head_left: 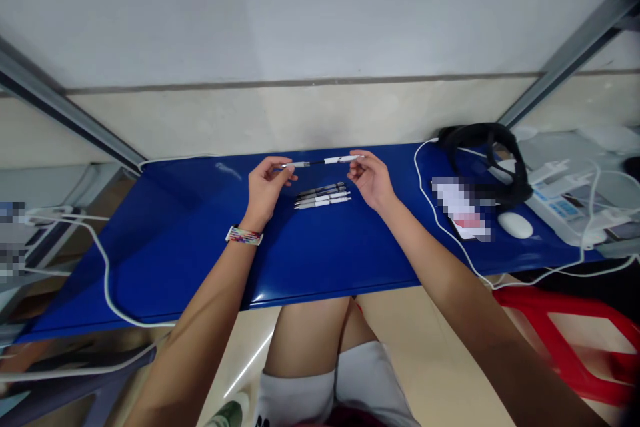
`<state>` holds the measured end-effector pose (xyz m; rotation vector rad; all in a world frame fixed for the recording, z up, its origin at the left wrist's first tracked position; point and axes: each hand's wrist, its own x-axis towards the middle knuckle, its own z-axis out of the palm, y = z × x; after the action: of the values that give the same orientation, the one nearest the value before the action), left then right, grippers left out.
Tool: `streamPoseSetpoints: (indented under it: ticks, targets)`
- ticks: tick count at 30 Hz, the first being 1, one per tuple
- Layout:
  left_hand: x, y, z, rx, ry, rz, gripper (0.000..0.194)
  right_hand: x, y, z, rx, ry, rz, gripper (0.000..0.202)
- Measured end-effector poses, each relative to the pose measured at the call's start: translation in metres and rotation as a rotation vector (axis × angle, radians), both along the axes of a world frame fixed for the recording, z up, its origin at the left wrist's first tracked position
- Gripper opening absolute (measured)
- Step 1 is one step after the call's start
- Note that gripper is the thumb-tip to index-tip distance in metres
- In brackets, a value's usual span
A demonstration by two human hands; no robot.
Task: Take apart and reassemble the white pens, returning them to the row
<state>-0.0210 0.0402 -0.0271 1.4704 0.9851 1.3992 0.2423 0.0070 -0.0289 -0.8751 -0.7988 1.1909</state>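
Observation:
A slim pen, with white parts and a dark stretch in the middle, is held level above the table between both my hands. My left hand pinches its left end, where a pointed tip shows. At the other end, the fingertips of my right hand close on the white part. Whether the pen is in one piece or drawn apart at the middle, I cannot tell. Just below it, several pens lie side by side on the blue table, some dark and some white, tips toward the left.
At the right stand a black head strap, a partly blurred phone-like item and a white mouse. White cables run along both sides of the table. A red stool is below right. A wall rises behind the table.

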Motion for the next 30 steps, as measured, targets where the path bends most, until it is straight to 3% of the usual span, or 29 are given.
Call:
streamPoseSetpoints:
  ticks: [13, 30]
  targets:
    - [-0.002, 0.001, -0.001, -0.026, -0.067, 0.009, 0.031, 0.003, -0.002, 0.0, -0.041, -0.028, -0.041, 0.023]
    - [-0.002, 0.0, 0.0, -0.048, -0.092, 0.012, 0.032, 0.012, 0.001, -0.001, -0.037, -0.025, -0.214, 0.015]
